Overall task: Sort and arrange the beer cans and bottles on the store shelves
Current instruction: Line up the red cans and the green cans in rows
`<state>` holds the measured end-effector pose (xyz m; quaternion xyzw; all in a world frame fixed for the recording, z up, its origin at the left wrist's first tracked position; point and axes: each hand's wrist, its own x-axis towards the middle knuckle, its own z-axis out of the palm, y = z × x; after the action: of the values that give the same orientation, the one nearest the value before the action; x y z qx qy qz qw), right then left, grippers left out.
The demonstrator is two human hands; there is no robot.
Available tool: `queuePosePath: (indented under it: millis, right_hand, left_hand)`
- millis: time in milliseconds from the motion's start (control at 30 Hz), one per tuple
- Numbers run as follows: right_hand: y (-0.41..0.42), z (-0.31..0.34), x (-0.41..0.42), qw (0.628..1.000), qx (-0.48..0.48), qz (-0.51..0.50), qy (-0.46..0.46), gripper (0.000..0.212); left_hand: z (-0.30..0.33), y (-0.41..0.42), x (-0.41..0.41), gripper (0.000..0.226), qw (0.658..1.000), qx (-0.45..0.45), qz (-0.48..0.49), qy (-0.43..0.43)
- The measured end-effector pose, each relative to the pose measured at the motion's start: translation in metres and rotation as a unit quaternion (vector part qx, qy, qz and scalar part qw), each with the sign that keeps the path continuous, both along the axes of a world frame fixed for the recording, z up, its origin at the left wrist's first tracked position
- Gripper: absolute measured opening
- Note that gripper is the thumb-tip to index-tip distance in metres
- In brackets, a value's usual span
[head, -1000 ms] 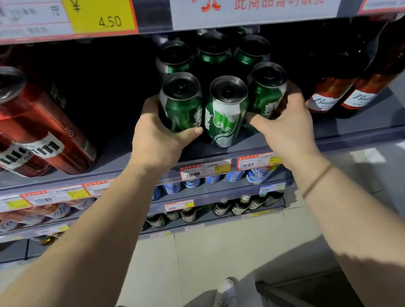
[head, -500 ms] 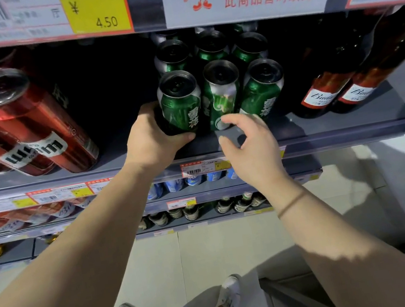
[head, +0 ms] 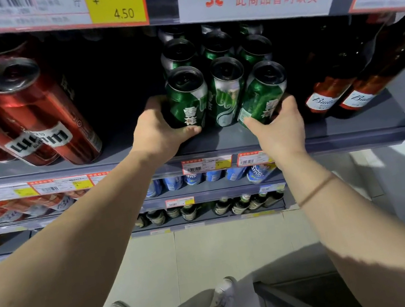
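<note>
Three rows of green beer cans stand on the grey shelf point(head: 221, 142). My left hand point(head: 159, 131) is wrapped around the base of the front left green can point(head: 187, 96). My right hand point(head: 279, 126) grips the base of the front right green can point(head: 262, 91), which tilts slightly right. Between them the front middle green can point(head: 228, 89) stands upright, untouched. More green cans point(head: 216, 45) fill the dark space behind.
Tall red cans point(head: 34, 112) stand at the left of the same shelf, brown Budweiser bottles point(head: 333, 87) at the right. Price tags line the shelf edge point(head: 206, 165). Lower shelves hold blue cans point(head: 213, 175) and dark bottles point(head: 206, 209). A dark frame point(head: 289, 300) stands by my feet.
My right hand has moved from below the middle can to the right and closed on the front right can. The left hand has stayed on the front left can.
</note>
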<state>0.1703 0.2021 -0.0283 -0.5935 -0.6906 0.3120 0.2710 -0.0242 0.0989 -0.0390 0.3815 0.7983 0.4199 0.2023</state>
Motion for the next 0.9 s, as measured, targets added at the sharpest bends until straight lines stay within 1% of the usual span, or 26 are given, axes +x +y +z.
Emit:
queuePosePath:
  millis: [67, 167, 233, 267, 300, 367, 433, 533, 600, 633, 667, 767, 833, 867, 900]
  right_hand:
    - [-0.001, -0.002, 0.000, 1.000, 0.008, -0.016, 0.009, 0.060]
    - [-0.004, -0.002, 0.000, 0.999, -0.005, -0.024, 0.036, 0.076]
    - [-0.006, 0.002, 0.004, 0.998, -0.025, -0.020, 0.056, 0.089]
    - [-0.010, 0.004, 0.007, 0.997, -0.022, -0.030, 0.068, 0.092]
    - [-0.016, 0.006, 0.010, 0.996, -0.004, -0.047, 0.081, 0.090]
    - [-0.039, 0.009, 0.010, 0.990, 0.057, -0.067, 0.108, 0.076]
    - [-0.071, 0.013, -0.002, 0.989, 0.074, -0.025, 0.125, 0.061]
    - [-0.113, 0.020, -0.039, 0.988, 0.024, 0.092, 0.118, 0.047]
    - [-0.131, 0.030, -0.068, 0.982, 0.001, 0.149, 0.116, 0.047]
    - [-0.137, 0.035, -0.083, 0.979, -0.007, 0.169, 0.115, 0.049]
    - [-0.143, 0.040, -0.098, 0.976, -0.013, 0.186, 0.110, 0.052]
    - [-0.157, 0.044, -0.141, 0.972, -0.037, 0.223, 0.067, 0.071]
    - [-0.168, 0.043, -0.167, 0.971, -0.072, 0.227, 0.027, 0.085]
    - [-0.173, 0.041, -0.178, 0.971, -0.086, 0.222, 0.007, 0.087]
    - [-0.177, 0.037, -0.188, 0.973, -0.092, 0.213, -0.004, 0.082]
  left_hand:
    - [-0.001, 0.000, 0.000, 0.076, 1.000, -0.007, -0.013, -0.007]
    - [-0.002, -0.001, 0.001, 0.070, 0.999, -0.011, -0.031, -0.014]
    - [0.000, -0.003, 0.002, 0.077, 0.999, -0.008, -0.028, -0.015]
    - [0.001, -0.005, 0.003, 0.082, 1.000, -0.003, -0.022, -0.013]
    - [0.003, -0.008, 0.004, 0.088, 1.000, 0.006, -0.016, -0.011]
    - [0.006, -0.021, 0.005, 0.093, 0.999, 0.029, -0.001, -0.026]
    - [0.011, -0.044, 0.005, 0.088, 0.997, 0.058, 0.012, -0.055]
    - [0.021, -0.082, -0.003, 0.073, 0.994, 0.086, 0.042, -0.060]
    - [0.030, -0.108, -0.018, 0.054, 0.990, 0.099, 0.080, -0.062]
    - [0.034, -0.121, -0.027, 0.040, 0.987, 0.106, 0.102, -0.058]
    - [0.038, -0.134, -0.038, 0.031, 0.984, 0.112, 0.128, -0.047]
    - [0.044, -0.173, -0.069, 0.032, 0.971, 0.128, 0.202, -0.020]
    - [0.044, -0.195, -0.090, 0.034, 0.960, 0.131, 0.248, -0.006]
    - [0.042, -0.203, -0.102, 0.039, 0.955, 0.130, 0.266, -0.001]
    - [0.039, -0.209, -0.115, 0.049, 0.953, 0.125, 0.276, -0.005]
